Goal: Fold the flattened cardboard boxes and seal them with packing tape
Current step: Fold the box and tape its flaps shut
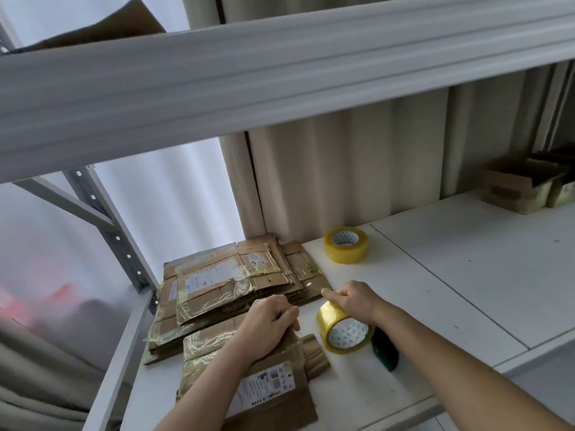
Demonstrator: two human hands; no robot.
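Cardboard box (273, 377), still flat at lower centre on the shelf (435, 275), sits under the curled left hand (267, 325); right hand (354, 301) grips the tape roll (343, 331), whose loose end could stick to itself.

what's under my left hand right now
Your left hand rests on a flattened cardboard box with a shipping label, lying on the white shelf. What lies beneath that box is covered.
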